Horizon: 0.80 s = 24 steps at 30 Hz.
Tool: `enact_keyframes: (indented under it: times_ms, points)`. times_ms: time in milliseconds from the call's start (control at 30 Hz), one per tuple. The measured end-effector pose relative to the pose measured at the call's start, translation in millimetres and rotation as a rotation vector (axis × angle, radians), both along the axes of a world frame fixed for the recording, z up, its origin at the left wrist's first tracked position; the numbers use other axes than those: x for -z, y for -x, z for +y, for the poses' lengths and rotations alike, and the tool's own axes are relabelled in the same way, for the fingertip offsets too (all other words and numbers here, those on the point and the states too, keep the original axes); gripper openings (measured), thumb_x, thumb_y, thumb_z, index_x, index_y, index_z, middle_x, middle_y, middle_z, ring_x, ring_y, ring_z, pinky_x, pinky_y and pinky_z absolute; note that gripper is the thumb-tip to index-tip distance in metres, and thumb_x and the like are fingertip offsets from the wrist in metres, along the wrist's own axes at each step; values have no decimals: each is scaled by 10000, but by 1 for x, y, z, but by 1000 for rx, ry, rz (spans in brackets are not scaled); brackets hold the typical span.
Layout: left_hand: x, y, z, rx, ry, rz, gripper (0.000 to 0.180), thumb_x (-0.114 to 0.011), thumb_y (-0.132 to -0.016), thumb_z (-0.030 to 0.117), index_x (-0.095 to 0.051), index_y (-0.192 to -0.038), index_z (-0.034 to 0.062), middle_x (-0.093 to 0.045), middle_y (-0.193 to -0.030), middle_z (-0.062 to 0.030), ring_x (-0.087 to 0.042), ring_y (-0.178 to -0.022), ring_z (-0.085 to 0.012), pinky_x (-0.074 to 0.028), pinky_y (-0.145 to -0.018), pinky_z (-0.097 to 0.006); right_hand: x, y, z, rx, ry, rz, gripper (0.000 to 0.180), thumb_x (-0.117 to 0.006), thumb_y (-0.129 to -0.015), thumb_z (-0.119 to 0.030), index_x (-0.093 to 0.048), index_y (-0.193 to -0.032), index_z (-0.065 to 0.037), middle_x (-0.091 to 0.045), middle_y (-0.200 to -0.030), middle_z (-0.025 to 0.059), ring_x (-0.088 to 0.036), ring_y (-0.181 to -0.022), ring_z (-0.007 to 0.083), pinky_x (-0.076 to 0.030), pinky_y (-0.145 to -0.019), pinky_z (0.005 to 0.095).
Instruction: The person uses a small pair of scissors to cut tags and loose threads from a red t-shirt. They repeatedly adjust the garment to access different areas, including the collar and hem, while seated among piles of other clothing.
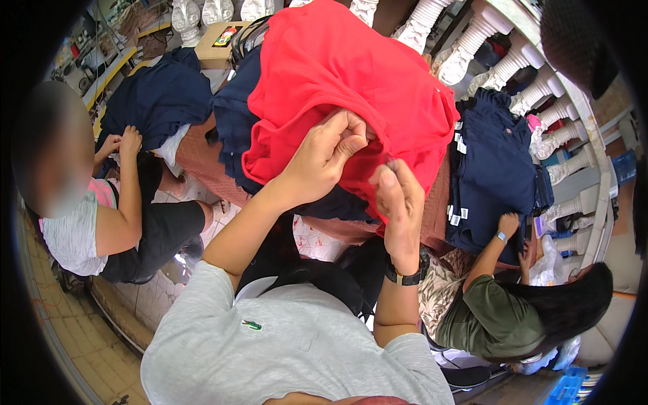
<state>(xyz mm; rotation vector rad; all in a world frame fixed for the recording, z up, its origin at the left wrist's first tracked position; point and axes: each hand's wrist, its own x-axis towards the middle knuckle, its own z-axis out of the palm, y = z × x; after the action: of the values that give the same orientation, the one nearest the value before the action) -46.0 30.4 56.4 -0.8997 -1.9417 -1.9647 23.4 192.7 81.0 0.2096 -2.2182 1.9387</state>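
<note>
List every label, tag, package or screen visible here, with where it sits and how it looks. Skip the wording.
White tags: small rectangles along the left edge of the navy garment stack, right of the red garment.
Flat colourful item: on the tan box top at upper left; black with red and green patches; too small to tell if screen or package.

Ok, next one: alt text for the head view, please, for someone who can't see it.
Seen from above, a person's left hand and right hand pinch the edge of a red garment held up over dark blue garments. Two other people sit on either side, handling stacks of navy clothing.
</note>
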Motion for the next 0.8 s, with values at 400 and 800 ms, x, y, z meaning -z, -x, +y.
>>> enact_keyframes:
  times_ms: [400,800]
  points:
    - [-40,22,-10,-185,154,448,199,-632,-885,-92,-649,-1063,-7,-667,-1034,-92,-683,-929,-199,-544,-837,-300,13,38,0,5,287,127,210,-696,-943,-43,-637,-1145,-39,-538,-777,-86,-427,-600,-3,-287,-492,184]
    - [-53,26,-3,-133,387,536,277,-713,-876,12,-663,-1149,26,-627,-1067,-75,-632,-861,-185,-523,-726,-304,11,39,-1,-139,363,60,83,-579,-1011,-112,-630,-1053,-63,-428,-639,-89,-312,-499,-4,-214,-446,197]
